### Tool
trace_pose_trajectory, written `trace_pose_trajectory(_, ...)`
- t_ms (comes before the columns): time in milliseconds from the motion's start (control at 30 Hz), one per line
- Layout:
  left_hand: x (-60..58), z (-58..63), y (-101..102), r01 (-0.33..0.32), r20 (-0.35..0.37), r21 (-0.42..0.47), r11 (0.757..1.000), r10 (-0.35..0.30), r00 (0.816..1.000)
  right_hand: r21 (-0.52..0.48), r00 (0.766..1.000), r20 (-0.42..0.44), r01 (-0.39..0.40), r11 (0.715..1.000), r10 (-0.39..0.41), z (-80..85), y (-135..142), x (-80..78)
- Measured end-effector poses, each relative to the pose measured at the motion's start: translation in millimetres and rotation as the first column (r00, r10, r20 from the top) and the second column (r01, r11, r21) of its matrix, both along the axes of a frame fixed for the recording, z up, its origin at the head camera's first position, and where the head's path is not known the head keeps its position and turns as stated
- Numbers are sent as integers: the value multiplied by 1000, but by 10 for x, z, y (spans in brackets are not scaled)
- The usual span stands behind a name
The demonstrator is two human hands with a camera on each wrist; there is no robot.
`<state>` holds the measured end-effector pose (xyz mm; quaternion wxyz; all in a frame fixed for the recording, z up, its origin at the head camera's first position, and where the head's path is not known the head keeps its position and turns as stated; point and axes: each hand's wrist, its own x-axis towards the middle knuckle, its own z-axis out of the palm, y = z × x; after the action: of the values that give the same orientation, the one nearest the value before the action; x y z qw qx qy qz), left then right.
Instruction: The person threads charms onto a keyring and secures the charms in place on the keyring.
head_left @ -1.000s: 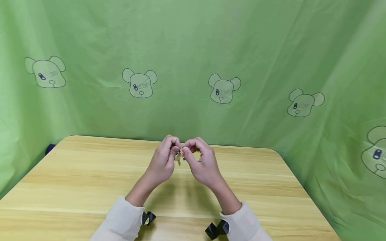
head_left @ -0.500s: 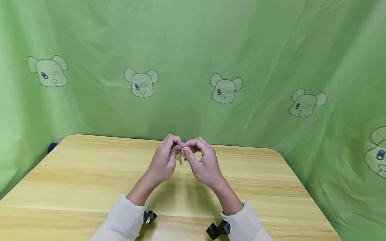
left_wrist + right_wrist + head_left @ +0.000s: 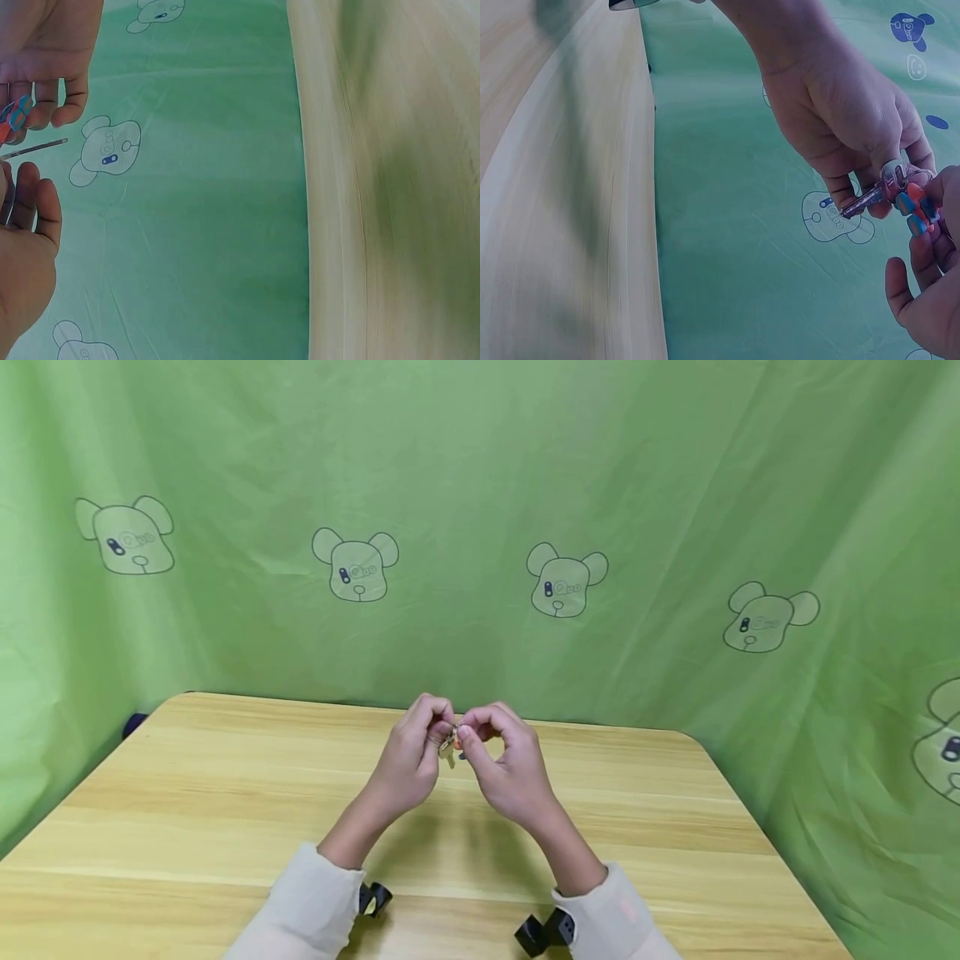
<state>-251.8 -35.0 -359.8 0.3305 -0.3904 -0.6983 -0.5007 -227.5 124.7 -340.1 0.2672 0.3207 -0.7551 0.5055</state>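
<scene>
Close together above the table, my left hand (image 3: 403, 762) and right hand (image 3: 512, 770) meet at a small key ring. A metal key (image 3: 448, 753) hangs from it below the left fingertips; in the left wrist view the key (image 3: 41, 148) appears as a thin shaft. My left thumb and forefinger pinch the ring side, largely hidden by the fingers. Between my right thumb and forefinger is the part with an orange and blue charm (image 3: 916, 206), clearest in the right wrist view beside the key (image 3: 864, 201). Which exact piece each fingertip pinches is hard to see.
The wooden table (image 3: 225, 793) spreads below both hands. A green curtain (image 3: 450, 468) with printed bear heads stands behind and along the sides. Black wrist cameras (image 3: 534, 935) sit at the cuffs.
Both hands keep their hold and barely move. The key swings slightly between the fingers; the whole head view shifts a little to the right.
</scene>
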Motion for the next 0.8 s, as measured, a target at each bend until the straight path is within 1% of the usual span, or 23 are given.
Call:
trace_pose_trajectory(167,-5,-1,-18,-11,7,-27,1000,11,1000,30,999,-48,20,999,-19,-8,0,-18)
trace_pose_trajectory(333,-16,-11,-37,-23,0,-48,999,23,1000,60,994,-93,57,997,-51,-14,0,-28)
trace_pose_trajectory(467,-30,-22,-42,-32,0,-55,998,32,999,69,992,-103,74,995,-67,-11,0,-25)
trace_pose_trajectory(633,-31,-24,-44,-42,9,-54,998,43,999,73,992,-107,78,994,-70,-7,-4,-23)
trace_pose_trajectory(800,-25,-18,-38,-38,4,-46,998,39,999,72,993,-100,78,994,-70,-23,-3,-31)
